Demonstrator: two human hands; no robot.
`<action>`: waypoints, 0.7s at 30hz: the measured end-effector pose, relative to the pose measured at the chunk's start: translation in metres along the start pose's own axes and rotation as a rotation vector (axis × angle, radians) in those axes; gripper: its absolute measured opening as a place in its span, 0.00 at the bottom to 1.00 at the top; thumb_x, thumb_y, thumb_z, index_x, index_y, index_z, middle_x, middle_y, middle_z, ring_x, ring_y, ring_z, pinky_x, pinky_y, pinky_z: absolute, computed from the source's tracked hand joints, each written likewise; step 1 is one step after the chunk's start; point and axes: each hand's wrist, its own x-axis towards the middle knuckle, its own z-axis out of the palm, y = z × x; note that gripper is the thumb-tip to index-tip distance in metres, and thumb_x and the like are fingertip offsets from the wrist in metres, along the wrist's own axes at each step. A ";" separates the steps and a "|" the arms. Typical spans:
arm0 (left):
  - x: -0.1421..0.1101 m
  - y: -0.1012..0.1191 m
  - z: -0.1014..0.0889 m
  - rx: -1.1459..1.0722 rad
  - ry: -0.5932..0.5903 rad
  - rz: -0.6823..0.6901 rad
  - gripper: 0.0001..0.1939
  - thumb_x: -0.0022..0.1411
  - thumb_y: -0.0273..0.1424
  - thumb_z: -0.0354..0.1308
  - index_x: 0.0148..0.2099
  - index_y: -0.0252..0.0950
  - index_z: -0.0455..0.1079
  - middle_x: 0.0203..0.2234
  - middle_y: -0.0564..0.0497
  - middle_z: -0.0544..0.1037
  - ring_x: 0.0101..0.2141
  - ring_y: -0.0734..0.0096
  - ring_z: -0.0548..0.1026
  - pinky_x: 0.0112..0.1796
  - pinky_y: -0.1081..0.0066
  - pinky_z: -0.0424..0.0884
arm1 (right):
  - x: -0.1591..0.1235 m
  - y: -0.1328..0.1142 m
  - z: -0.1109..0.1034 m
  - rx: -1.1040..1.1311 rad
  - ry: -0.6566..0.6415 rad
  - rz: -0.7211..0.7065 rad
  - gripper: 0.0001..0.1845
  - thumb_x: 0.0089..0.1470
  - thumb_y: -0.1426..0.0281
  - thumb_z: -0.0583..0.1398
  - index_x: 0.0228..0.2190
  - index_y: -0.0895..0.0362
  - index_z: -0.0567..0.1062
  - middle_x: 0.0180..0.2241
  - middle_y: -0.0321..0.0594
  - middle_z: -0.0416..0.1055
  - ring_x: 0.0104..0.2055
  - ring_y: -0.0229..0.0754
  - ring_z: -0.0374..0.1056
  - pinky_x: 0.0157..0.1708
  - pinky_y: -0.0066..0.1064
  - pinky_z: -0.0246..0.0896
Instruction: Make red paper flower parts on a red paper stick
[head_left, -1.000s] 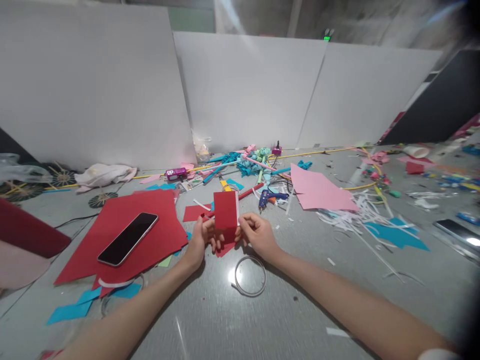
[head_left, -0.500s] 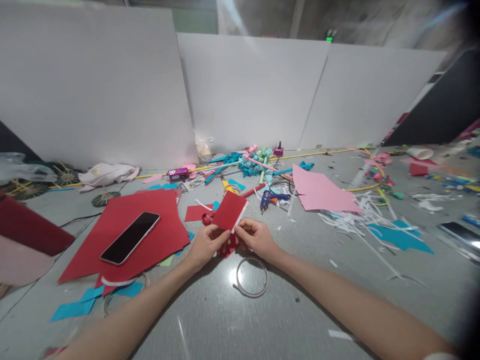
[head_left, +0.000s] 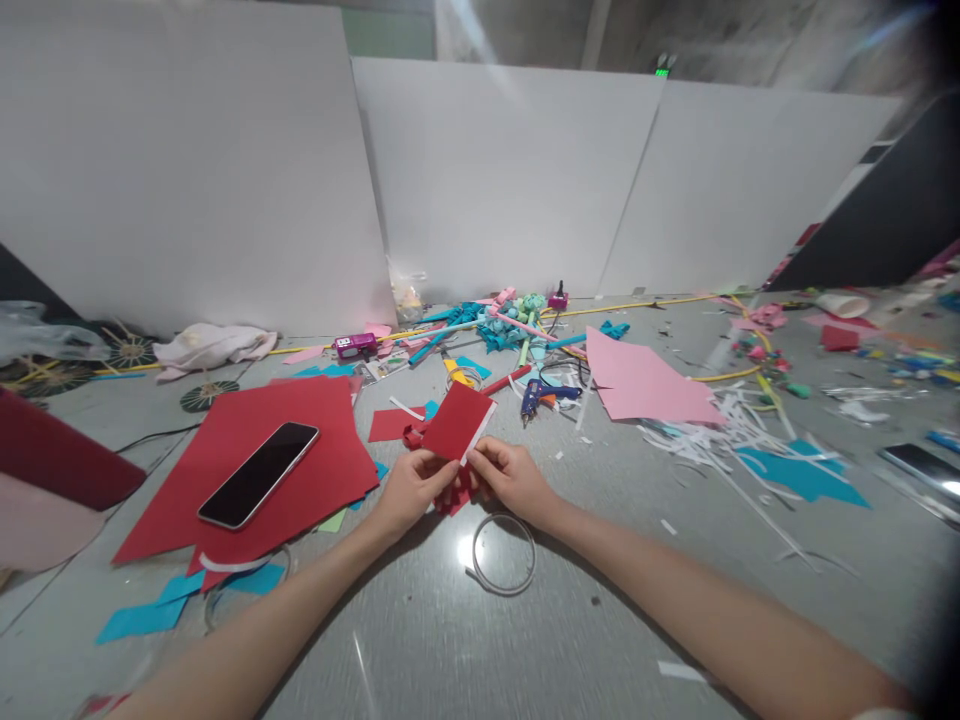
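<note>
Standing boards: pale white panels (head_left: 510, 180) form a wall along the far side.
Grey surface: it (head_left: 420, 650) runs from the foot of the panels to the near edge of the view, strewn with cut paper and cords.
Red sheets: a large stack (head_left: 330, 430) lies flat to the left of the hands.
Pink sheet: it (head_left: 645, 380) lies beyond the right hand, its right end beside a tangle of white paper strips (head_left: 686, 438).
Phone: a dark-screened phone (head_left: 259, 475) rests slantwise on the red sheets.
Left hand: its grip (head_left: 414, 490) is closed on the near edge of the red card, thumb on top, the other fingers mostly hidden beneath.
Right hand: its grip (head_left: 514, 480) pinches with thumb and forefinger at the card's near right corner, by the white edge.
Red card: the piece (head_left: 459, 420) sits between the two hands and tilts up beyond the fingertips, most of it free of either grip.
Ring: a pale coiled loop (head_left: 504, 592) lies on the surface, just on the near side of the hands.
Glue gun: a blue one (head_left: 551, 398) lies beyond the right hand, apart from it.
Red scrap: more red paper (head_left: 454, 498) shows under the hands; whether it is held, I cannot tell.
White edge: a narrow strip (head_left: 478, 432) borders the card's right side.
</note>
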 end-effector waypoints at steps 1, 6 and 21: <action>0.000 0.000 0.000 0.001 -0.002 -0.001 0.18 0.64 0.44 0.65 0.30 0.33 0.76 0.18 0.50 0.77 0.18 0.72 0.72 0.22 0.74 0.66 | 0.000 0.000 0.000 -0.006 0.002 -0.004 0.23 0.68 0.50 0.56 0.31 0.55 0.72 0.22 0.32 0.71 0.20 0.34 0.63 0.24 0.26 0.58; -0.001 0.002 0.001 0.034 -0.014 -0.020 0.21 0.63 0.45 0.65 0.25 0.34 0.73 0.17 0.49 0.75 0.18 0.72 0.71 0.23 0.73 0.66 | 0.001 0.003 0.000 -0.029 0.003 -0.001 0.22 0.68 0.50 0.56 0.32 0.55 0.72 0.22 0.31 0.69 0.22 0.34 0.64 0.26 0.26 0.60; -0.002 0.009 0.005 0.063 0.046 -0.046 0.20 0.60 0.46 0.66 0.26 0.35 0.75 0.16 0.49 0.75 0.18 0.70 0.72 0.22 0.73 0.68 | -0.004 0.004 0.005 -0.283 0.189 -0.191 0.09 0.66 0.62 0.60 0.37 0.54 0.77 0.30 0.38 0.78 0.30 0.39 0.72 0.34 0.30 0.67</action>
